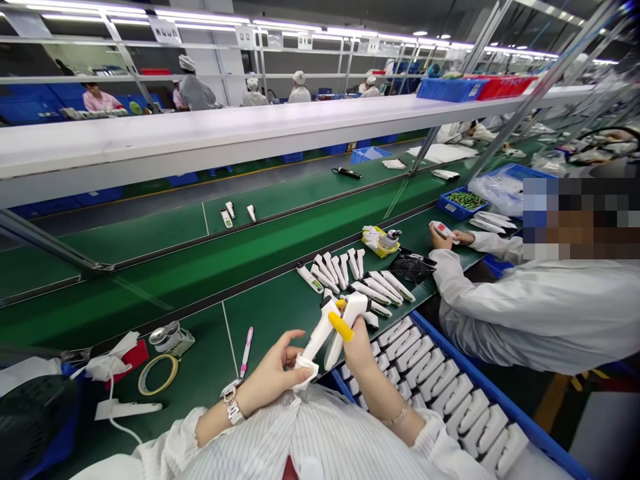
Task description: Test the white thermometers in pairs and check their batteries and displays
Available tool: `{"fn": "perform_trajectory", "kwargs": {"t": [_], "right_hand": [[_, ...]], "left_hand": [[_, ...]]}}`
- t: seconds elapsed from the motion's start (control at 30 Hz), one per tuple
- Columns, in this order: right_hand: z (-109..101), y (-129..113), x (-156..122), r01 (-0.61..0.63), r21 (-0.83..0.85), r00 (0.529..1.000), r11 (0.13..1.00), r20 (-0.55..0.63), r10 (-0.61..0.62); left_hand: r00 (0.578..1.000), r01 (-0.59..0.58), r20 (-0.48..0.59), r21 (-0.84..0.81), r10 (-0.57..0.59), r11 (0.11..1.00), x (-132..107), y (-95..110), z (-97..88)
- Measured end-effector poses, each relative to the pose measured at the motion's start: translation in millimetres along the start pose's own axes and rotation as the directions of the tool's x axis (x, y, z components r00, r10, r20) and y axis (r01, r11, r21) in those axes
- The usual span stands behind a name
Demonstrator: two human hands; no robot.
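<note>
My left hand [275,367] is closed on a white wiping cloth [306,368] wrapped about the lower end of a white handheld thermometer [318,337]. Yellow covers sit on fingers of my right hand [359,350], which grips a second white thermometer [353,308] beside the first. Its yellow-tipped fingers also reach to the first one's head, so both devices lie close together. Just beyond my hands, several similar thermometers [383,288] lie in rows on the green bench [270,293]. Below my right forearm stands a blue crate [543,433] filled with white devices.
At left lie a tape roll [158,375], a pink-and-white pen-like tool [247,350], a metal-topped container [173,339] and a white cable. A black fan [413,267] and yellow basket [381,243] stand ahead. To the right, a co-worker's hands [443,237] hold a device.
</note>
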State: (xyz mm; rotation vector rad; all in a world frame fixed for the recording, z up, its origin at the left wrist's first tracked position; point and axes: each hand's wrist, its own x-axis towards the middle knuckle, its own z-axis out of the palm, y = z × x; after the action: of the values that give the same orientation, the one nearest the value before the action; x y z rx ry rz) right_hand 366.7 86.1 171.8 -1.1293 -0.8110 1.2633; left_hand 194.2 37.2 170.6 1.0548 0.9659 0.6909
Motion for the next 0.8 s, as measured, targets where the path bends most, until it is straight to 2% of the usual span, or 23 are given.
{"fn": "perform_trajectory", "kwargs": {"t": [0.1,0.2,0.33,0.47,0.53,0.67,0.73,0.77,0.8], "right_hand": [[-3.7,-1.5,5.0,-0.002,0.041,0.999,0.999,-0.047,0.004],[-7.6,-4.1,9.6,-0.012,0.068,0.997,0.998,-0.075,0.017],[-7.8,-6.2,9.7,-0.031,0.094,0.995,0.995,-0.088,0.039],[-4.3,-5.7,6.4,-0.034,0.102,0.996,0.994,-0.081,0.042],[-3.4,-5.2,5.5,-0.03,0.106,0.996,0.994,-0.077,0.039],[-4.0,-4.3,5.3,-0.023,0.113,0.998,0.993,-0.055,0.03],[-4.0,-3.7,5.0,-0.017,0.116,0.998,0.993,-0.057,0.023],[-3.6,-3.3,4.5,-0.013,0.117,0.998,0.993,-0.059,0.021],[-2.7,-2.8,3.7,-0.013,0.119,0.998,0.993,-0.058,0.02]], "left_hand": [[0.997,0.017,-0.079,0.009,-0.016,1.0,-1.7,-7.6,-4.7],[0.974,0.013,-0.224,0.035,-0.005,0.999,-0.6,-15.0,-16.2],[0.913,0.004,-0.404,0.133,0.05,0.991,3.2,-13.0,-40.8],[0.832,0.032,-0.526,0.362,0.176,0.932,4.5,-1.1,-68.7],[0.803,0.071,-0.556,0.444,0.212,0.893,3.5,4.5,-82.2],[0.789,0.148,-0.579,0.502,0.204,0.852,0.0,11.7,-99.2],[0.784,0.172,-0.584,0.53,0.21,0.83,-1.8,13.8,-96.3],[0.794,0.168,-0.57,0.539,0.21,0.826,-2.6,14.7,-90.8],[0.824,0.146,-0.531,0.536,0.198,0.831,-3.4,15.7,-82.5]]}}
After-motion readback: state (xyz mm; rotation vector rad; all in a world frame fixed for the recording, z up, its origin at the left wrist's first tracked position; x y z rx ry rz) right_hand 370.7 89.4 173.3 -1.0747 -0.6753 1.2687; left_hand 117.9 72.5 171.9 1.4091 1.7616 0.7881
